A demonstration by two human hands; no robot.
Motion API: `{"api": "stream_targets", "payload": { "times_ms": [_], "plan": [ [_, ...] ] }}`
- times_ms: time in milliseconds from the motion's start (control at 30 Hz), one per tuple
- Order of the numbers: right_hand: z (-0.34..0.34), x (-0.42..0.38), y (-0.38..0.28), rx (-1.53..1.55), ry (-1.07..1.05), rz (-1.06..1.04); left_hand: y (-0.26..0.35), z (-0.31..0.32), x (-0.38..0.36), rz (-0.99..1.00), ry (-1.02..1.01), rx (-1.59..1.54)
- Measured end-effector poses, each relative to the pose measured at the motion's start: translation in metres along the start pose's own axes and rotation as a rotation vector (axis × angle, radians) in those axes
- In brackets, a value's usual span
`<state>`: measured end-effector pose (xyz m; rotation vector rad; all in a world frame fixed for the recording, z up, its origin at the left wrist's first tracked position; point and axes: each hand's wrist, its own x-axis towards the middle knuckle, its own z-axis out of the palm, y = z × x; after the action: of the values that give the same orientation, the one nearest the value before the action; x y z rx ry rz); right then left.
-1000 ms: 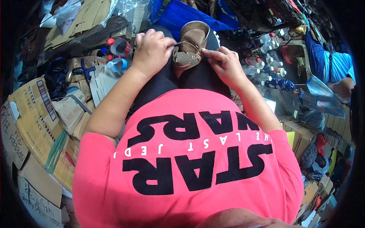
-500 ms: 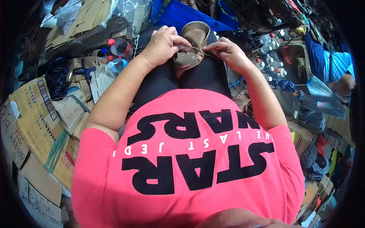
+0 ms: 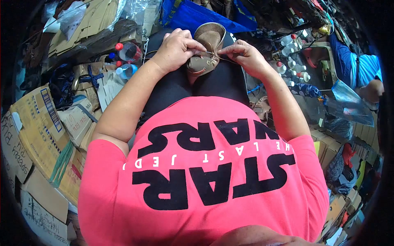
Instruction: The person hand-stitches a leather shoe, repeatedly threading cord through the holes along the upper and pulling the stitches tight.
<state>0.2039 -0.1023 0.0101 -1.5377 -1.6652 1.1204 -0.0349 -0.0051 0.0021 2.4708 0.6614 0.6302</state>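
A brown shoe (image 3: pixel 202 64), seemingly a moccasin or boat-shoe upper, rests between my thighs with its opening away from me. It has small eyelets and a reddish line of stitching near the toe. My left hand (image 3: pixel 177 50) is closed in a pinch at its left side, on a thin pale lace end or needle that reaches the shoe's middle. My right hand (image 3: pixel 245 56) pinches a thin brown lace (image 3: pixel 225 60) at the right side of the shoe. The fingertips partly hide where the lace enters.
Plastic bottles (image 3: pixel 130 52) stand at the left, and several more bottles (image 3: pixel 287 49) at the right. Cardboard boxes (image 3: pixel 39 119) are stacked on the left. A blue bag (image 3: pixel 197 16) lies ahead. Another person's blue clothing (image 3: pixel 361 67) shows at far right.
Both hands stay in nearly the same place, pinching at the shoe. The thin strand between them has shifted slightly, and the view has moved a little.
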Motion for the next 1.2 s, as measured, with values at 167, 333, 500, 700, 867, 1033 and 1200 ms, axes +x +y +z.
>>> {"api": "stream_targets", "payload": {
  "times_ms": [167,333,500,700,867,1033,1200],
  "plan": [
    [-0.004,0.000,-0.003,-0.024,-0.059,0.046,0.001,0.003,0.002,0.031,0.000,0.013],
    [-0.006,0.004,0.003,0.029,-0.105,0.054,-0.008,0.008,0.009,0.024,-0.064,-0.086],
    [-0.007,0.009,0.006,0.065,-0.142,0.061,-0.016,0.011,0.017,-0.053,-0.174,-0.150],
    [-0.006,0.008,-0.003,-0.073,-0.128,0.011,0.011,-0.004,0.029,0.132,-0.228,0.109],
    [0.006,-0.007,0.001,0.047,-0.011,0.078,0.016,-0.004,0.011,0.004,-0.141,0.067],
    [0.019,-0.005,0.006,0.274,0.058,0.170,0.011,0.007,0.011,-0.471,-0.212,-0.493],
    [0.025,-0.002,-0.001,0.291,0.125,0.167,0.021,0.010,0.020,-0.552,-0.258,-0.380]
  ]
}}
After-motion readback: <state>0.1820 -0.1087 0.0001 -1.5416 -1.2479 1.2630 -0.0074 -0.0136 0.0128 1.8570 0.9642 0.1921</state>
